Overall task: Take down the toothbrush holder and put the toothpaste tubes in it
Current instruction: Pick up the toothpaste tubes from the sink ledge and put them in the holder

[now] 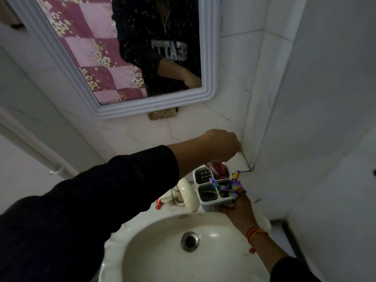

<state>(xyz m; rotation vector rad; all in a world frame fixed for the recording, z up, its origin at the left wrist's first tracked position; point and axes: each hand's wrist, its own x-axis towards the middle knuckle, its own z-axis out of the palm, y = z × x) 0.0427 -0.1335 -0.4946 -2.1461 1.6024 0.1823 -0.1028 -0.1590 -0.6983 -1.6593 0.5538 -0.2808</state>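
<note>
A white toothbrush holder (203, 176) with several compartments is held above the back right of the basin. My right hand (238, 208) grips it from below at its right side. A red toothpaste tube (216, 169) stands in its rear compartment. My left hand (221, 145) is closed just above that tube, fingers pointing down; whether it still touches the tube is hidden. Purple and green items (232, 186) stick out of the holder's right side, and dark items lie in its front compartment.
The white washbasin (154, 241) with its metal drain (190, 241) lies below. A cream tap (189, 194) stands at its back, with a small red item (158, 204) to its left. A white-framed mirror (207, 58) hangs above. Tiled walls meet in a corner on the right.
</note>
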